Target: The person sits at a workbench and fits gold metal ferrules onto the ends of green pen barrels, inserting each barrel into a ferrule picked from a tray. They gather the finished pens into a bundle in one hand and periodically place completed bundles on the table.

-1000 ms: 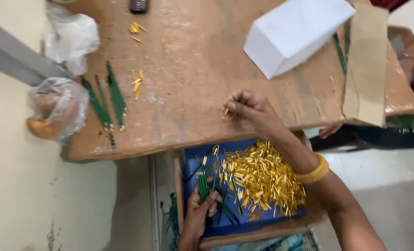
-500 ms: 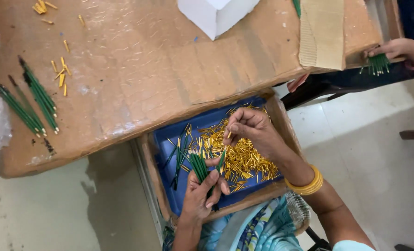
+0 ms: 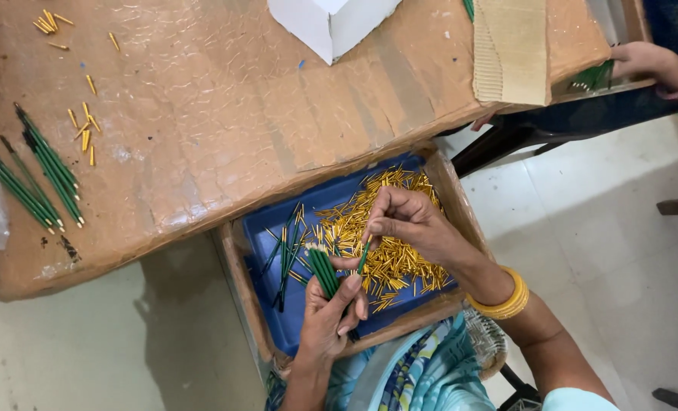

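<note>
- Left hand (image 3: 327,316): fingers curled shut around a bundle of green sticks (image 3: 323,270), held over the blue tray (image 3: 266,236) on the lap.
- Right hand (image 3: 407,221): a second ago on the table (image 3: 224,114), now over the tray; fingertips pinch one green stick (image 3: 363,257) against the bundle.
- Gold caps (image 3: 400,259): heaped in the tray.
- Far: finished sticks (image 3: 38,179) on the table.

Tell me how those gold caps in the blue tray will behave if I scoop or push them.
The gold caps look small, thin and cylindrical, so they would probably roll and scatter when pushed. They lie in a loose heap, so likely light and shifting easily. Their shiny finish suggests slipperiness; the right hand pinches one at the fingertips while the left hand holds green sticks.
</note>
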